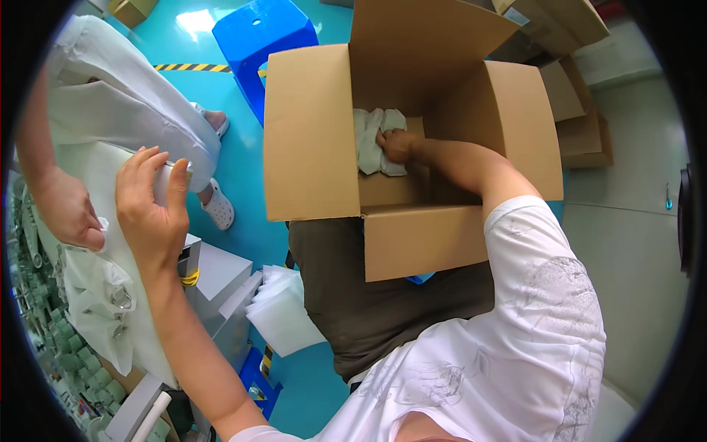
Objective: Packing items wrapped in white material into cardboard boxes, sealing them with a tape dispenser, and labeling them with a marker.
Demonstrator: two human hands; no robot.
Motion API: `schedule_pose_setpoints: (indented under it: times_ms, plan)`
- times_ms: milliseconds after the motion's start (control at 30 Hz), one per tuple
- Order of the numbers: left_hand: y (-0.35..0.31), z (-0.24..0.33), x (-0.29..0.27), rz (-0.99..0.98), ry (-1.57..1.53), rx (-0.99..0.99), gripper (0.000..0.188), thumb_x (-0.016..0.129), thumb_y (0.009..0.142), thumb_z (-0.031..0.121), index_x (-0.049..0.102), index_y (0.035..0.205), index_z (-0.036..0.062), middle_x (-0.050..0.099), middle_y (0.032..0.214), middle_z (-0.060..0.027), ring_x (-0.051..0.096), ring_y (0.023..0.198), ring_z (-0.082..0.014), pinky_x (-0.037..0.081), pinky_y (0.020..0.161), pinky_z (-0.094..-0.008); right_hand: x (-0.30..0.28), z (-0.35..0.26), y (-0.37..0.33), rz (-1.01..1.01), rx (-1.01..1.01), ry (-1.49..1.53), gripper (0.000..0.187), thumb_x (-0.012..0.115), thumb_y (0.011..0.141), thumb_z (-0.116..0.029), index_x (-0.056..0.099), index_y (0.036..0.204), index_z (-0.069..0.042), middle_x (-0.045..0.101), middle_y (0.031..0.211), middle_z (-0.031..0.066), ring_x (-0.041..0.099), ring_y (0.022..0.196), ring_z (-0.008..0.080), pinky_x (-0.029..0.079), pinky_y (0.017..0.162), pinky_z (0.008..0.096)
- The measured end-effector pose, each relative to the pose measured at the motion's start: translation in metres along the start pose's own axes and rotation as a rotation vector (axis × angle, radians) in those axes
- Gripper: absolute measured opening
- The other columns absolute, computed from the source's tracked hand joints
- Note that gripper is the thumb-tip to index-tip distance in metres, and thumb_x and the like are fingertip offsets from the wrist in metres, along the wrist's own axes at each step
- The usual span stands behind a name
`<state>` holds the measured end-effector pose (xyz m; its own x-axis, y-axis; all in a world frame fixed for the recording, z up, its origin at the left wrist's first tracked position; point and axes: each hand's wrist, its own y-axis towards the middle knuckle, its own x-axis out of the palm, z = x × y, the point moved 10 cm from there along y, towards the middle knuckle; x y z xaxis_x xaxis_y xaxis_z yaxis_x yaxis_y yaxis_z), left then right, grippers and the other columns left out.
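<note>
My right hand reaches down into an open cardboard box. Its fingers are curled onto a white wrapped packet, one of a few lying along the box's left side; the packet's contents are hidden. Over the corner of a white table on the left, my left hand is raised with thumb and fingers apart, and I see nothing held in it. Close by, a co-worker's hand pinches a translucent white plastic bag with something shiny inside.
Several green and metallic parts crowd the table's left side. White foam sheets hang beside my knee, near a grey boxy device. A blue stool stands beyond the box; more cartons are at right. The co-worker's legs stand at far left.
</note>
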<state>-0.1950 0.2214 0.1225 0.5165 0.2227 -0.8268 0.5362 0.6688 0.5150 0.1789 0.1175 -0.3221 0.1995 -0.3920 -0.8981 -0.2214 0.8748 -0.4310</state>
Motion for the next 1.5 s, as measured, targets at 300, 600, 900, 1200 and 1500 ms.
schedule_pose_setpoints:
  times_ms: [300,600,900,1200,1500]
  plan:
    - [-0.019,0.001,-0.025,0.166,0.053,0.134,0.015,0.073,0.089,0.014,0.068,0.090,0.0002,0.069,0.097,-0.0150,0.066,0.095,-0.0334,0.052,0.085,-0.0415,-0.147,-0.068,-0.040,-0.215,-0.156,-0.077,0.021,0.070,0.081,-0.016,0.076,0.098,-0.005,0.074,0.102,0.0178,0.072,0.094,0.0346,0.058,0.077,0.0466]
    - [-0.063,0.023,-0.091,0.587,0.196,0.047,0.010,0.071,0.084,0.011,0.062,0.084,0.0054,0.064,0.084,-0.0117,0.062,0.078,-0.0315,0.051,0.071,-0.0412,-0.339,-0.121,-0.290,0.772,0.000,0.579,0.021,0.067,0.091,-0.005,0.067,0.110,0.003,0.066,0.107,0.0222,0.066,0.099,0.0391,0.054,0.087,0.0425]
    - [-0.044,-0.178,-0.099,-0.182,0.670,-0.859,0.076,0.063,0.084,0.063,0.066,0.113,-0.0076,0.067,0.115,-0.0318,0.064,0.111,-0.0468,0.050,0.096,-0.0513,-0.286,-0.122,-0.311,1.022,0.167,0.539,0.023,0.075,0.083,-0.010,0.069,0.102,0.000,0.065,0.117,0.0195,0.062,0.114,0.0383,0.048,0.105,0.0504]
    - [-0.043,-0.208,-0.065,-0.198,0.578,-0.817,0.071,0.052,0.087,0.037,0.046,0.142,-0.0061,0.056,0.134,-0.0346,0.055,0.124,-0.0474,0.042,0.108,-0.0470,-0.271,-0.119,-0.323,1.060,0.205,0.570,0.024,0.076,0.081,-0.010,0.069,0.103,-0.002,0.064,0.119,0.0180,0.062,0.113,0.0366,0.047,0.106,0.0519]
    - [-0.038,0.059,-0.064,-0.009,-0.981,-0.646,0.059,0.055,0.096,0.026,0.045,0.150,0.0031,0.067,0.120,-0.0132,0.066,0.077,-0.0076,0.047,0.050,-0.0181,-0.328,-0.125,-0.329,1.161,0.091,0.368,0.034,0.075,0.078,-0.001,0.069,0.112,-0.002,0.063,0.123,0.0166,0.062,0.116,0.0346,0.051,0.099,0.0450]
